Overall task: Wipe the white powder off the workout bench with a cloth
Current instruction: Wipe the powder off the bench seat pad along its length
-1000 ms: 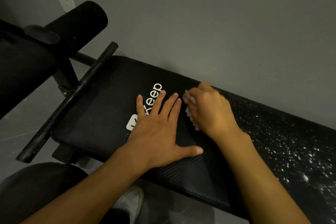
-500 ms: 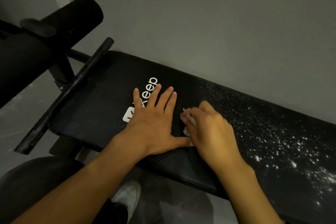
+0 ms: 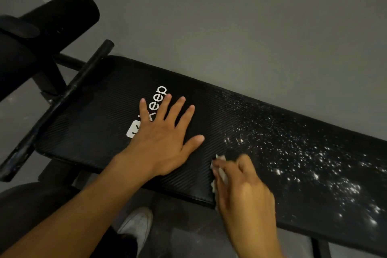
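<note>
A black padded workout bench [image 3: 88, 132] with a white logo runs from the left to the lower right. White powder [image 3: 303, 159] speckles its right half; the left half looks dark and bare. My left hand [image 3: 163, 138] lies flat on the pad with fingers spread, partly over the logo. My right hand [image 3: 245, 190] sits at the bench's near edge, closed on a crumpled white cloth [image 3: 219, 172], most of which is hidden under the fingers. The cloth touches the pad just left of the powdered patch.
A black bar [image 3: 62, 100] crosses the bench's left end, with a black foam roller [image 3: 69, 14] above it. A grey wall [image 3: 251, 27] rises right behind the bench. My white shoe [image 3: 138, 226] is on the floor below the near edge.
My right hand has dragged the cloth from the far side of the pad toward me, down to the near edge. The left hand has stayed flat near the logo.
</note>
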Demonstrator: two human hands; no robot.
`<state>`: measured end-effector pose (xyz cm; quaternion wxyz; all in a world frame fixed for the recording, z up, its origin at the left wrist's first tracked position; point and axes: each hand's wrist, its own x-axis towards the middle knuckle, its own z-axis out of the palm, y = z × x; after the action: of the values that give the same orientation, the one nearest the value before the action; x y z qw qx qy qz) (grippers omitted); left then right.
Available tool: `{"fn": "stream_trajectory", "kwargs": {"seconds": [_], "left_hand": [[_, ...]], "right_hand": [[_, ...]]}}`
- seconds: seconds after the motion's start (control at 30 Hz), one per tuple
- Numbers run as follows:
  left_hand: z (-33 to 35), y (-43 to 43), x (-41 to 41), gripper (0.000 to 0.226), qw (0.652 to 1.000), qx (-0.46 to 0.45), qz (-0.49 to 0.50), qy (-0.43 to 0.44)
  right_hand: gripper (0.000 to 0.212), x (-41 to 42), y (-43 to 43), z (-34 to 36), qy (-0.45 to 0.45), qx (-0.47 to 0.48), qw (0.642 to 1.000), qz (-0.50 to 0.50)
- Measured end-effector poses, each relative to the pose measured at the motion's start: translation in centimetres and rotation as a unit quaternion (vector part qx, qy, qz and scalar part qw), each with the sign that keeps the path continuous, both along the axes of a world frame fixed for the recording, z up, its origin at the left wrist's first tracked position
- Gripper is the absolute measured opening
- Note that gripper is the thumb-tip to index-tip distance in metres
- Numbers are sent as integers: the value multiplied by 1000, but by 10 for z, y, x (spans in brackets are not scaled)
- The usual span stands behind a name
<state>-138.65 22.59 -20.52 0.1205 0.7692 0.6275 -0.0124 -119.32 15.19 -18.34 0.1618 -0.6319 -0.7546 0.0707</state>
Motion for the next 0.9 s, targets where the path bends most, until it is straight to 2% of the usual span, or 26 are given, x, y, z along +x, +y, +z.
{"fn": "stream_trajectory", "kwargs": {"seconds": [0.13,0.33,0.47,0.7,0.9], "left_hand": [[1,-5,9,84,999,38,-3,13],[-2,-17,30,79,998,51,-37,5],[-3,-15,30,75,998,53,-28,0],[-3,-10,36,73,998,58,1,-21],[-7,-6,42,70,997,72,16,-21]], "right_hand": [[15,3,-19,-7,42,18,999,-22],[18,2,-8,-4,-4,26,1000,-17],[13,7,-23,-4,11,23,1000,-17],[14,-5,31,-4,-29,64,996,-45],[15,2,3,-7,-14,39,998,-38]]}}
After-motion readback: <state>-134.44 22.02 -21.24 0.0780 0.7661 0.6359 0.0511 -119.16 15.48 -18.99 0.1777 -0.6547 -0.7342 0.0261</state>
